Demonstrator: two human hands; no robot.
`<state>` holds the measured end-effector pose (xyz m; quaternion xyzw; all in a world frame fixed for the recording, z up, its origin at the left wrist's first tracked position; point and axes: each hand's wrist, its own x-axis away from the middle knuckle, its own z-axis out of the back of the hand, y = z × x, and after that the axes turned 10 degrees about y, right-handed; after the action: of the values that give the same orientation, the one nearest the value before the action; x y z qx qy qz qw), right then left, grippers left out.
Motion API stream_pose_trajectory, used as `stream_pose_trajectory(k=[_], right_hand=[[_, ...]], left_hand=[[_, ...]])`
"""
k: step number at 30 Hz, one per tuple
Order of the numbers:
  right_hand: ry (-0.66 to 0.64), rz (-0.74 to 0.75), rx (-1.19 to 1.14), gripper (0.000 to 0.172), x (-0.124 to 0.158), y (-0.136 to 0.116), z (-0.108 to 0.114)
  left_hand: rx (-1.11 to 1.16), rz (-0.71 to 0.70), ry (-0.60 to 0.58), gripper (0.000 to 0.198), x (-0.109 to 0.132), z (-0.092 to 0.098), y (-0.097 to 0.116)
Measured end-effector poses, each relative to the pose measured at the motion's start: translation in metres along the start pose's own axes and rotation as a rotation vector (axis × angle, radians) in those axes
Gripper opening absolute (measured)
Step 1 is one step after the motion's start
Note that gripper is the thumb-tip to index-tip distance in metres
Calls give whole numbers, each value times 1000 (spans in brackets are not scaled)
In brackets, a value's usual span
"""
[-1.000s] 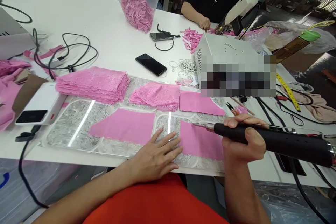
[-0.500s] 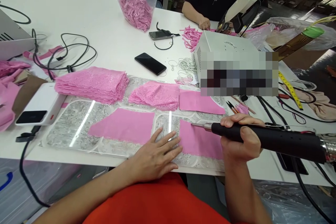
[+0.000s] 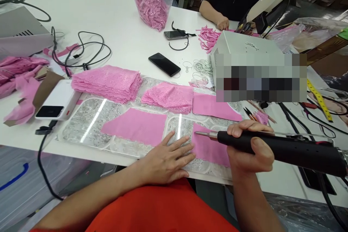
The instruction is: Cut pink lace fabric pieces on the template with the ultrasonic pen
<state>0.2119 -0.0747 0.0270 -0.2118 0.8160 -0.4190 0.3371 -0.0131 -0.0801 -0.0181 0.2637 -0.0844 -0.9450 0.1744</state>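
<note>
My left hand point(image 3: 168, 157) lies flat with its fingers spread on the patterned mat point(image 3: 87, 119), its fingertips at the left edge of a pink fabric piece point(image 3: 209, 152). In my right hand point(image 3: 250, 148) is a black handheld tool point(image 3: 290, 152), held roughly level, its metal tip over that piece. Another flat pink piece point(image 3: 138, 127) rests left of my left hand. Behind them are a tall stack of pink lace point(image 3: 107, 83), a smaller lace pile point(image 3: 170, 96) and a smooth pink piece point(image 3: 212, 105).
A grey box point(image 3: 250, 50), partly pixelated, stands at back right. Two phones point(image 3: 164, 64), a bag of pink scraps point(image 3: 152, 7), cables and a white power bank point(image 3: 58, 99) are on the table. Across it, a person's hand point(image 3: 223, 23) rests near pink strips point(image 3: 209, 38).
The view has shifted, so most table items appear farther right. My left hand still rests flat, and the tool's tip sits slightly farther left relative to the pink piece.
</note>
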Motion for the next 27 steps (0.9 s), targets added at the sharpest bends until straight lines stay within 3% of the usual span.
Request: stream_pose_trajectory(k=[18,27], right_hand=[[-36,16,35,9,1,1,-3],[-58,-68,-15,14,5,-8,5]], left_hand=[[15,20,23,44,-1,1,0],[-12,-23,6,43,0,1,0]])
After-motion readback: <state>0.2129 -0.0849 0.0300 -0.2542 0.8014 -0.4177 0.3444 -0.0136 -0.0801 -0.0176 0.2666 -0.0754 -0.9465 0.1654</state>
